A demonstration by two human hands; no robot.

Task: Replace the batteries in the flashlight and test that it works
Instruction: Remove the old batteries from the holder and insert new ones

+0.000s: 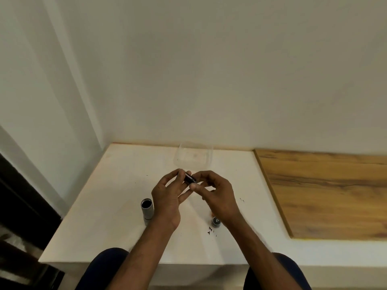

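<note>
1. We see a black battery [189, 178] with thin pale lettering along its side.
2. The flashlight body [147, 214], toward the bench's left edge, is plain light grey, and its open mouth looks black inside.
3. The end cap [215, 221], nearer the front edge, is dark grey with a paler centre.
4. Tiny black flecks [210, 230] lie just beside the cap.
5. The bench [117, 185] is plain white.
6. The wooden panel [324, 191] at its right edge is golden brown with darker streaked grain.
7. The container [193, 156] at the back edge is colourless and see-through.
8. We find the wall [209, 70] off-white and unpatterned.
9. The trousers [109, 260] at the front edge are dark navy.
</note>
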